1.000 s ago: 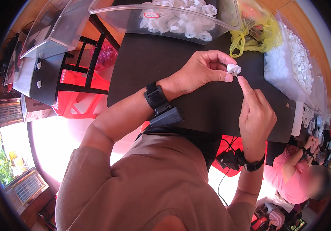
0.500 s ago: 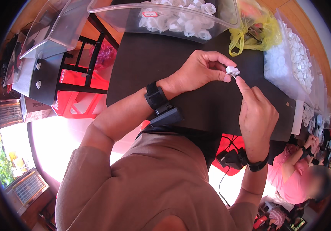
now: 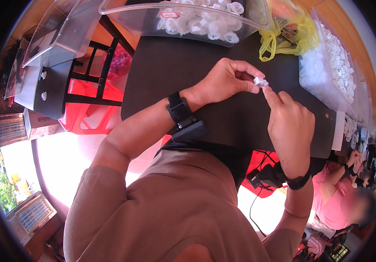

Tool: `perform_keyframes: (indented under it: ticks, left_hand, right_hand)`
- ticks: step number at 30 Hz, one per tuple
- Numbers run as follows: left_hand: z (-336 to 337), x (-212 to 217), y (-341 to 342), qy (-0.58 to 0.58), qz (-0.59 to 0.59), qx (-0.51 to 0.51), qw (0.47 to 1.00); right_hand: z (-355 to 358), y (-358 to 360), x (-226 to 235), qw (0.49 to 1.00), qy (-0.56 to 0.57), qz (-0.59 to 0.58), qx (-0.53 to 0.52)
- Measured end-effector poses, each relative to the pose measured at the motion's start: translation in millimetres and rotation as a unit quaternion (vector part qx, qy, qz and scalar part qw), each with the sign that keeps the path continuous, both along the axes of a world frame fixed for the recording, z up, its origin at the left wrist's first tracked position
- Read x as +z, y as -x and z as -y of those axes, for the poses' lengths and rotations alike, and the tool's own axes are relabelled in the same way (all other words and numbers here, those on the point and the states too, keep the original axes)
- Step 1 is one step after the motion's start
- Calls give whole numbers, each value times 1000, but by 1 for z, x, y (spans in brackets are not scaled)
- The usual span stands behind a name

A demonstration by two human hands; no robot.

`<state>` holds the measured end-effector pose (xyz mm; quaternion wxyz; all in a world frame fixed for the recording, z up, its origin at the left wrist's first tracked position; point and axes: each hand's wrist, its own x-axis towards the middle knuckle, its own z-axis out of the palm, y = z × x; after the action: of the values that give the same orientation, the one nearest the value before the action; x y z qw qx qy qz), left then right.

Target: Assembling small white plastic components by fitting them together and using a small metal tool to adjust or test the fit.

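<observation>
Item: 1 small white plastic part (image 3: 260,81), held above the dark desk (image 3: 170,70).
Change: against the views of 1.0 s and 0.5 s ago, hands and part sit almost unchanged; judged, the fitting is still under way.
Left hand (image 3: 227,81): grip pinched closed on the part, thumb and fingers curled.
Right hand (image 3: 289,124): forefinger tip pressing the part; whether its grip encloses anything, cannot tell.
Nearby: clear bin (image 3: 188,19) of white parts; yellow bag (image 3: 290,37); clear bags of white parts (image 3: 327,70).
</observation>
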<state>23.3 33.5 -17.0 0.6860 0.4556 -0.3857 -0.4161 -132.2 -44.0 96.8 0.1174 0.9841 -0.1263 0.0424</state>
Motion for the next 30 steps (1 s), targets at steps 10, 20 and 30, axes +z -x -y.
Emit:
perform_keyframes:
  ticks: [10, 20, 30]
  left_hand:
    - [-1, 9, -5, 36, -93, -12, 995]
    - [-3, 10, -4, 52, -238, -74, 967]
    - [-5, 12, -3, 65, -267, -96, 957]
  right_hand:
    - [3, 16, 8, 986, -111, 125, 0]
    - [12, 8, -37, 778, -524, 335, -86]
    - [8, -15, -40, 765, -546, 330, -83]
